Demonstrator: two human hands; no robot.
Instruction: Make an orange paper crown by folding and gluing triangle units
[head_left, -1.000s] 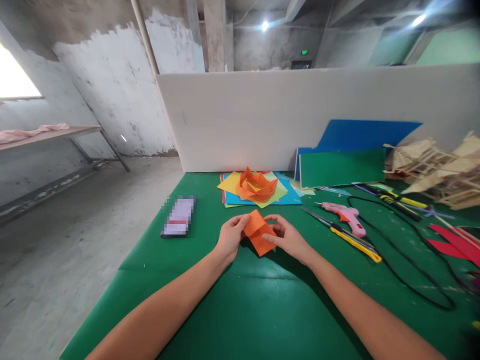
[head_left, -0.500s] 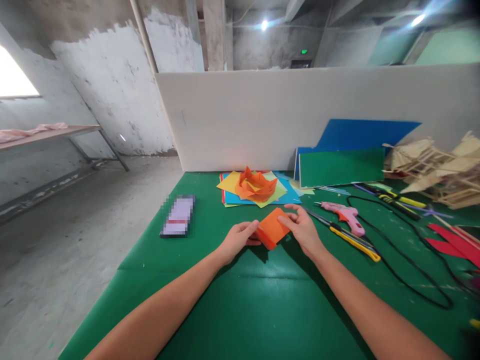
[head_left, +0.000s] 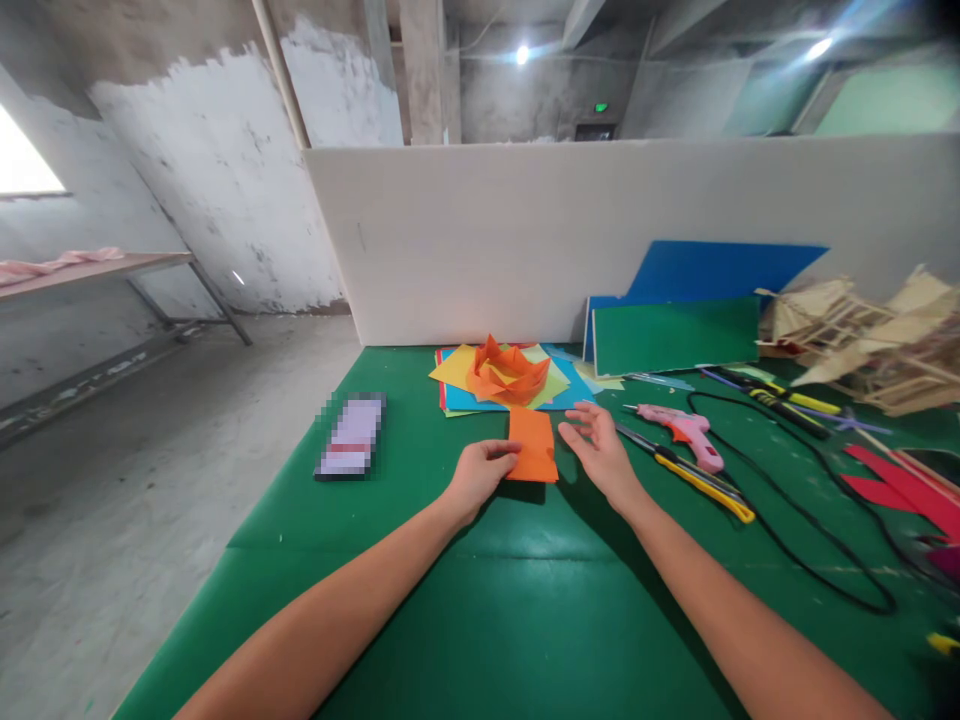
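A folded orange paper (head_left: 534,446) is pinched at its left edge by my left hand (head_left: 480,478), a little above the green tabletop. Its long sides point away from me. To the right of the paper, apart from it, my right hand (head_left: 600,455) is open with fingers spread and nothing in them. Just beyond the hands, an orange folded-paper ring with pointed tips (head_left: 508,372) rests on a stack of coloured paper sheets (head_left: 454,368).
A pink glue gun (head_left: 686,430) with a black cord and a yellow utility knife (head_left: 709,487) lie on the right. Left is a phone (head_left: 351,437), blurred out. Blue and green boards (head_left: 675,335) lean at the back beside wooden stick models (head_left: 862,340).
The orange paper has turned from a slant to nearly straight. My right hand has let go of it and opened; my left hand keeps its hold.
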